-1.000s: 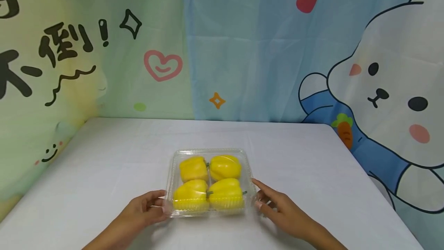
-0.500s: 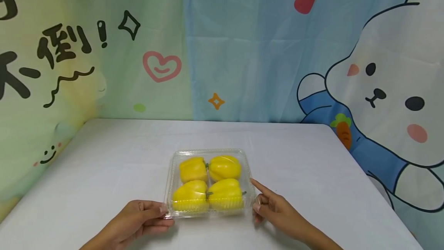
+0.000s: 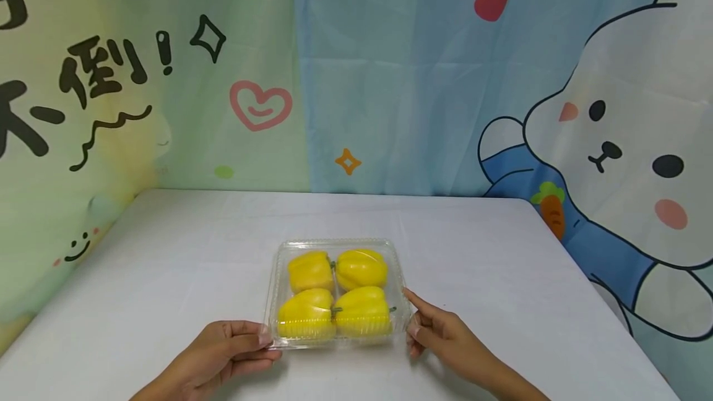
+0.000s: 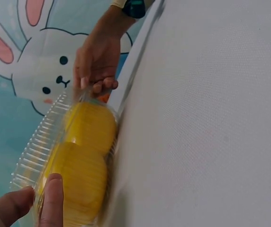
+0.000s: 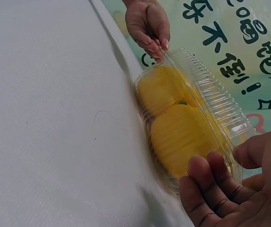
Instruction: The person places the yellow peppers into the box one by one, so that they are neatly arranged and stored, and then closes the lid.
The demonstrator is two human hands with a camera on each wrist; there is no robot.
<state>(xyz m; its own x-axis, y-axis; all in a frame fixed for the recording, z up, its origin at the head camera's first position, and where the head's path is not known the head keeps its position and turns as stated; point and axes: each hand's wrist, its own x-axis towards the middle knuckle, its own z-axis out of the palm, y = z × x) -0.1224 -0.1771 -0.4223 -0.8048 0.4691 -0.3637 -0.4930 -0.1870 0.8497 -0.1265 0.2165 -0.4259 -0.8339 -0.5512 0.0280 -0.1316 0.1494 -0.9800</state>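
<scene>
In the head view a lidded clear plastic clamshell box (image 3: 337, 243) lies in front of me, with several yellow bell peppers (image 3: 362, 268) showing through it. My left hand (image 3: 220, 351) pinches the rim at the near left corner, thumb above and fingers reaching underneath. On the opposite side my right hand (image 3: 445, 334) holds the right rim between thumb and fingers, its index finger pointing along the edge. The right wrist view has the thumb (image 5: 254, 150) and curled fingers on either side of the rim. Ridged plastic runs along the side of the box (image 4: 40, 142) in the left wrist view.
A white-covered table (image 3: 211, 246) lies beneath the box. Behind it hangs a printed cloth backdrop (image 3: 390, 79) with hearts, dark lettering and a cartoon rabbit. A dark band (image 4: 135, 8) circles the right wrist.
My left hand has shifted its grip, fingers now extending under the near left corner with the thumb on top. The right hand's lower fingers have tucked downward. The box has hardly moved.
</scene>
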